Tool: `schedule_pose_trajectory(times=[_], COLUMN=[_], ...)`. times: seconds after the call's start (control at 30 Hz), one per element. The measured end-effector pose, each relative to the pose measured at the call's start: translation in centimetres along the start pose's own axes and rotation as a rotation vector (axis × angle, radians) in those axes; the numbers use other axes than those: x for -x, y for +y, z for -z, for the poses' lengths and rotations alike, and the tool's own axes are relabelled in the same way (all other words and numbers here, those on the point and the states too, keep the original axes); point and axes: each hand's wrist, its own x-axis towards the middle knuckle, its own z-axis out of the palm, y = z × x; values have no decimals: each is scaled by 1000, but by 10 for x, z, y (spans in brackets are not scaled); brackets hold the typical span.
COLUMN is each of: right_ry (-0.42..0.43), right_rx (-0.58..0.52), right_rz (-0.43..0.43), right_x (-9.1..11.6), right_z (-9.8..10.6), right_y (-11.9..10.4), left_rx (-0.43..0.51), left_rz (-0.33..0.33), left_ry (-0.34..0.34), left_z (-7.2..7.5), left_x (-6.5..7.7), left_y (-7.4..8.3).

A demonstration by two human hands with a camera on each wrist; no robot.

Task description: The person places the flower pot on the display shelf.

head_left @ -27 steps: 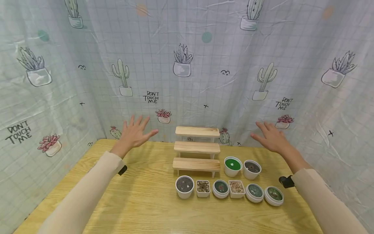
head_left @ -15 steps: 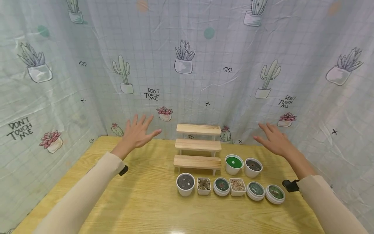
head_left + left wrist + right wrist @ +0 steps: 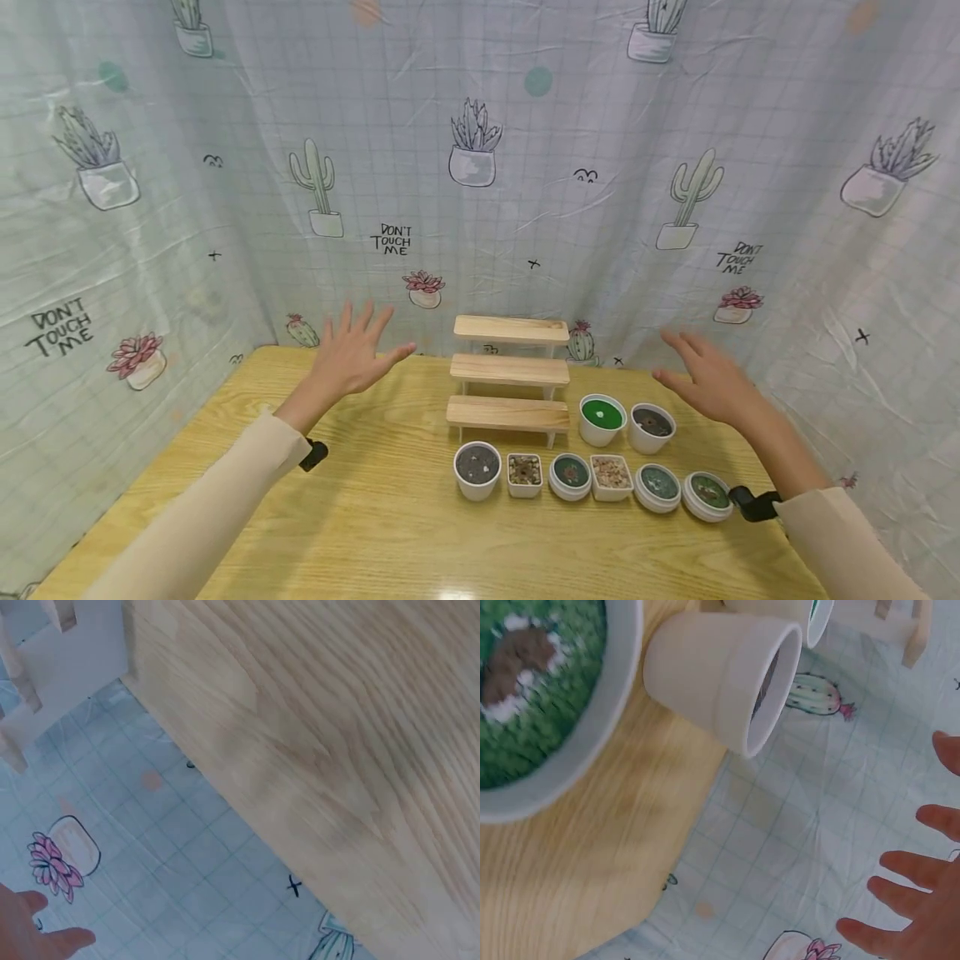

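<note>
Two hands (image 3: 351, 360) (image 3: 712, 382), one green-filled pot (image 3: 625, 671) | cropped in wrist views

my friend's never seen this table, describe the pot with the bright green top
On the wooden table, find the three-tier wooden shelf. Right of its lowest board stands a round white pot. Its bright green fill with a white spot sets it apart from the gray-filled pot just to its right.

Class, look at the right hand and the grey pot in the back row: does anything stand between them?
Nothing visible does: head and right wrist views show only a gap between the right hand and the grey pot. The green pot stands on its far side, toward the rack.
</note>
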Motion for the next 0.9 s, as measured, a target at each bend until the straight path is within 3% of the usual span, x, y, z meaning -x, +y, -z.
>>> schedule_pose_trajectory(times=[0.17, 0.37, 0.57, 0.9], right_ry=[-4, -1, -9, -35], right_rx=[-41, -149, -276, -408], right_rz=[14, 32, 16, -27], right_x=[14, 32, 45, 50], right_z=[-5, -14, -24, -38], right_y=[-4, -6, -9, -13], left_rx=[50, 179, 398, 849], left_rz=[11, 16, 42, 101], left_ry=[2, 47, 109, 87], left_z=[1, -5, -18, -41], left_x=[12, 29, 44, 56], left_y=[11, 23, 36, 59])
